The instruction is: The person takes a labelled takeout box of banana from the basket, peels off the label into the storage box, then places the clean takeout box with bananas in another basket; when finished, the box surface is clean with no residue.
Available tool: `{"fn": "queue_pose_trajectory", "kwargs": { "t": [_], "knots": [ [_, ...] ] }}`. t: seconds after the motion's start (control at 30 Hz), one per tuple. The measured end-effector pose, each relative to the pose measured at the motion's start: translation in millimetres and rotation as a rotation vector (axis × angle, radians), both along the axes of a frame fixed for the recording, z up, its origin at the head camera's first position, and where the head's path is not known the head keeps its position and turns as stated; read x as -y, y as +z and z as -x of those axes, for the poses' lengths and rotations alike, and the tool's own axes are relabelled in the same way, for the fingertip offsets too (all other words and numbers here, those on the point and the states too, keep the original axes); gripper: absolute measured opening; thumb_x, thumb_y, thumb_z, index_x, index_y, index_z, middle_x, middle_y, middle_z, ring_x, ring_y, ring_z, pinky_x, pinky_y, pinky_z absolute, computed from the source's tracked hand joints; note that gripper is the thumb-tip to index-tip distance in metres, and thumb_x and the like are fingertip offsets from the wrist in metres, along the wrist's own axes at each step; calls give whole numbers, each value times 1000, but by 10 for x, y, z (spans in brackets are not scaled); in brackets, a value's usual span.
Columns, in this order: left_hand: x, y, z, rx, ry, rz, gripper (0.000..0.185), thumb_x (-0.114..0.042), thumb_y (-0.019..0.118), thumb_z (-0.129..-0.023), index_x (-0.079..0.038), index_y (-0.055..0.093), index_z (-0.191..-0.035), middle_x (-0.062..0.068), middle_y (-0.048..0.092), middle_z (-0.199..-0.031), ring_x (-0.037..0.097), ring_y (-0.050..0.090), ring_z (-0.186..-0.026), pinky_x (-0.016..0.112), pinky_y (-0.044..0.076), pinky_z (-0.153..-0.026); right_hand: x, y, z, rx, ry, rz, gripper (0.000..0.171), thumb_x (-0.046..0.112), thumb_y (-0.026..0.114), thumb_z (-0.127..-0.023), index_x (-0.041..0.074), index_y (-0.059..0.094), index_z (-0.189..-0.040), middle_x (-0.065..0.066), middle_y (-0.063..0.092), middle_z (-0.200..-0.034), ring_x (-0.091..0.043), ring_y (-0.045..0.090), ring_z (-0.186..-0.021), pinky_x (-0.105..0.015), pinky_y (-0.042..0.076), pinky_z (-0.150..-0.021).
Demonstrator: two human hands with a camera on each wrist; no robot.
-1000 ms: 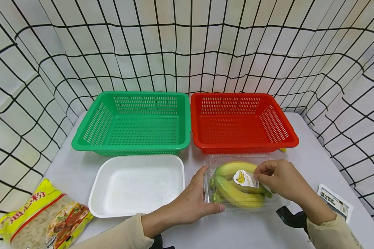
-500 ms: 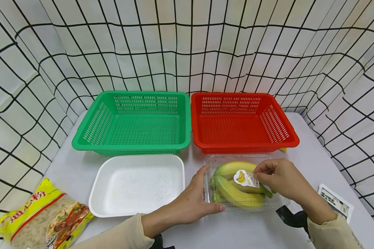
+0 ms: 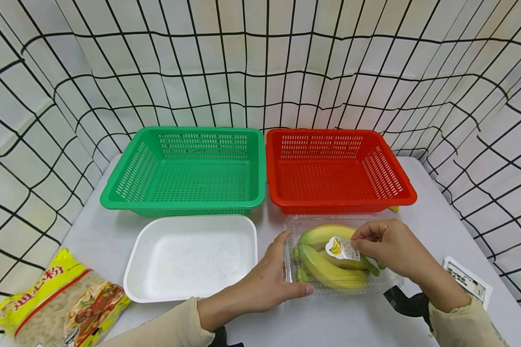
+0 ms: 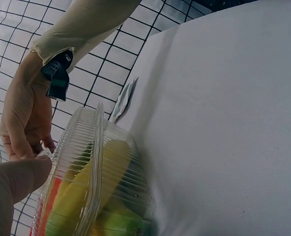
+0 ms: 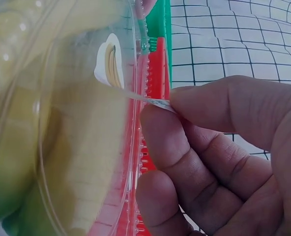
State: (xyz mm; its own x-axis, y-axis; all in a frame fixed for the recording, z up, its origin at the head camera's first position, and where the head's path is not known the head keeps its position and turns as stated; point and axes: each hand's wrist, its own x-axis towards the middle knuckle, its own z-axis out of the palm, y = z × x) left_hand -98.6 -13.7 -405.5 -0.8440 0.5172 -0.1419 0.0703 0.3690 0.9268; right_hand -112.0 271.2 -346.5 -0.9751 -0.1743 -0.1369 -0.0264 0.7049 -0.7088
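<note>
In the head view a clear plastic box (image 3: 375, 287) with yellow-green bananas (image 3: 327, 272) inside lies on the table. My left hand (image 3: 267, 279) holds its left end, thumb along the front edge and fingers at the left side. A white banana-picture label (image 3: 338, 247) sits on the lid. My right hand (image 3: 395, 250) pinches the label's right end between thumb and index finger. Seen from the right wrist, that end of the label (image 5: 160, 103) is peeled up off the lid, while its picture part (image 5: 108, 64) still sticks to the plastic.
A green basket (image 3: 204, 205) and a red basket (image 3: 343, 205) stand behind. To the left are a white tray (image 3: 191, 260) and a yellow food bag (image 3: 61, 308). A small white-and-grey packet (image 3: 466, 282) lies at right. Black wire grid (image 3: 265, 77) surrounds the table.
My right hand has shifted very slightly left and up with the label's end in its fingertips. The left hand and the box have stayed in place.
</note>
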Motion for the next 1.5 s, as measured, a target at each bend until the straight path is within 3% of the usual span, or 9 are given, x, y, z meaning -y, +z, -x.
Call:
{"fn": "queue_pose_trajectory", "kwargs": {
  "t": [0.33,1.1,1.5],
  "knots": [
    [2,5,-2,-14,-3,2,117,-37,85,-82,-7,9,-166,17,23,-166,28,32,-149,57,30,-120,13,33,-13,-5,1,17,4,9,74,-93,9,78,-93,-4,66,-76,-18,58,-72,-25,48,-54],
    [2,-1,-4,-4,-7,-6,116,-36,85,-82,-8,9,-166,17,23,-166,27,38,-144,55,33,-119,34,80,-17,-9,27,43,4,10,74,-93,9,78,-93,-9,69,-79,-18,60,-74,-26,53,-59],
    [6,8,-5,0,-8,4,117,-37,85,-83,-7,8,-166,16,22,-167,27,36,-146,55,31,-120,49,102,-26,-14,26,49,3,11,75,-94,10,78,-94,-4,68,-79,-19,61,-75,-26,54,-61]
  ]
}}
